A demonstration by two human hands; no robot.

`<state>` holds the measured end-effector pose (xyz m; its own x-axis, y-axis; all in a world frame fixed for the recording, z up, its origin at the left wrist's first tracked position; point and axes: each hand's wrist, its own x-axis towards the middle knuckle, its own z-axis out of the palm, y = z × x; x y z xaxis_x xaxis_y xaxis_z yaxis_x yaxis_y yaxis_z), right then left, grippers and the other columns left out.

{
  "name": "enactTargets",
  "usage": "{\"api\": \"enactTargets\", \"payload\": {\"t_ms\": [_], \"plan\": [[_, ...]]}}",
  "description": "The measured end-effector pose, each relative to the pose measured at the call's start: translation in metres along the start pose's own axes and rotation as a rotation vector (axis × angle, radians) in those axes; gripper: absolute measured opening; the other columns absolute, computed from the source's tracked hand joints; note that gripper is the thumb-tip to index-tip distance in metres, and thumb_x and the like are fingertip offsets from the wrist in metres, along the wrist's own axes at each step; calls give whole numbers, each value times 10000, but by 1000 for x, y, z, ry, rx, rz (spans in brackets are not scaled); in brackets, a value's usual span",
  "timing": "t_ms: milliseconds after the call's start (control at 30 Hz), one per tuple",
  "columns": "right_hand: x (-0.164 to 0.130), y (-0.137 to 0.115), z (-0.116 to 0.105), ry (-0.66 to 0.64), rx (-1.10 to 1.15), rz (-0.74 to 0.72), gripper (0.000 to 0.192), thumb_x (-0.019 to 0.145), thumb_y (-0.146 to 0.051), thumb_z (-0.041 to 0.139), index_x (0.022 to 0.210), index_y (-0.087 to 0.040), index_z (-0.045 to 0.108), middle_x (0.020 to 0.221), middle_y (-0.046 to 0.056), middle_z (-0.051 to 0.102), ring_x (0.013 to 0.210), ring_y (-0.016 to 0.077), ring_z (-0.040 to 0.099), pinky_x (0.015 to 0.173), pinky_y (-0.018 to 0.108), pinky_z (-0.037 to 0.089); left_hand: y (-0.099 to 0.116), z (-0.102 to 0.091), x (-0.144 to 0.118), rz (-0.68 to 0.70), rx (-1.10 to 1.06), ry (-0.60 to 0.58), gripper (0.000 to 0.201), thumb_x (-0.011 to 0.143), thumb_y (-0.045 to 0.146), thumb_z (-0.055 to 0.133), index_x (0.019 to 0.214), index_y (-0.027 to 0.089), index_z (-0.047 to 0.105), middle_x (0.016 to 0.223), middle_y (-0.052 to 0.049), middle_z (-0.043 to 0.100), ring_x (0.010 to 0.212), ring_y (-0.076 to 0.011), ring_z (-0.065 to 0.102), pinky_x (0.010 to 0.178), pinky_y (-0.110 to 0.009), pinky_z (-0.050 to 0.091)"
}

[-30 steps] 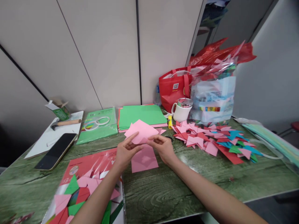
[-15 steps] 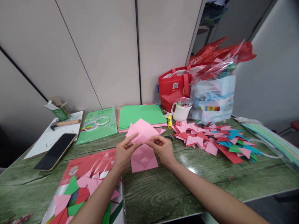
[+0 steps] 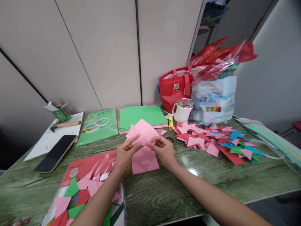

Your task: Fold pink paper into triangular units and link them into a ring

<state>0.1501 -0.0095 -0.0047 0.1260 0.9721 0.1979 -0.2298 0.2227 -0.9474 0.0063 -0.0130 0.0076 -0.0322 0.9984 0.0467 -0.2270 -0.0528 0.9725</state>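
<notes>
A sheet of pink paper (image 3: 144, 133), its top corner pointing away from me, is held just above the table. My left hand (image 3: 125, 153) pinches its lower left edge between thumb and fingers. On the lower right edge, my right hand (image 3: 164, 152) has the same kind of pinch. Beneath my hands a flat pink paper square (image 3: 145, 164) lies on the table, shaded by the held sheet. More pink paper (image 3: 161, 131) shows behind the held sheet on the right. The fingertips behind the paper are hidden.
Folded paper pieces (image 3: 199, 138) lie heaped at right, near a white mug (image 3: 182, 110) and glue stick (image 3: 171, 123). Green sheets (image 3: 143, 117) are stacked behind. Left are a phone (image 3: 56, 153), hammer (image 3: 67, 124) and plastic paper pack (image 3: 94, 161). A red bag (image 3: 172, 94) stands behind.
</notes>
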Motion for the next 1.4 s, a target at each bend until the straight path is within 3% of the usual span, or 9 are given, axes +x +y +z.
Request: {"api": "enactTargets", "payload": {"t_ms": [367, 567, 700, 1000, 1167, 1400], "plan": [[-2, -4, 0, -63, -149, -15, 153, 648, -321, 661, 719, -186, 648, 617, -5, 598, 479, 100, 468, 465, 226, 379, 4, 7, -3, 0, 23, 79, 254, 520, 223, 771, 761, 156, 731, 768, -68, 723, 688, -197, 665, 731, -329, 539], [-4, -2, 1, -14, -251, -86, 211, 590, -323, 708, 681, -170, 594, 632, -5, 573, 521, 105, 458, 475, 216, 358, 0, 8, -6, 1, 102, 44, 231, 562, 229, 750, 781, 159, 729, 772, -61, 724, 692, -187, 666, 709, -295, 545], [-4, 0, 1, -21, -270, -71, 201, 590, -307, 706, 693, -176, 594, 620, -11, 576, 503, 104, 463, 461, 217, 360, 0, 7, -5, -22, 45, 27, 274, 551, 234, 757, 807, 142, 723, 721, -62, 721, 665, -194, 670, 712, -317, 547], [0, 5, 1, -148, 89, 116, 218, 578, -301, 724, 745, -175, 666, 691, 27, 671, 667, 211, 665, 665, 345, 530, -2, -2, 4, -32, -67, 49, 282, 524, 210, 772, 791, 136, 721, 693, -52, 713, 634, -174, 660, 722, -328, 542], [0, 5, 0, -168, 94, 104, 162, 602, -300, 703, 717, -187, 708, 728, 35, 699, 719, 213, 668, 750, 383, 523, 2, -2, 3, 1, 74, 62, 300, 556, 240, 751, 830, 125, 712, 642, -33, 695, 607, -151, 642, 664, -281, 537], [-1, 8, -2, -121, -32, 85, 174, 574, -240, 737, 736, -182, 714, 714, 42, 704, 657, 180, 636, 657, 318, 514, 9, 2, -2, 24, 287, 32, 459, 543, 219, 746, 984, 125, 664, 726, -46, 701, 638, -158, 640, 578, -216, 508]]}}
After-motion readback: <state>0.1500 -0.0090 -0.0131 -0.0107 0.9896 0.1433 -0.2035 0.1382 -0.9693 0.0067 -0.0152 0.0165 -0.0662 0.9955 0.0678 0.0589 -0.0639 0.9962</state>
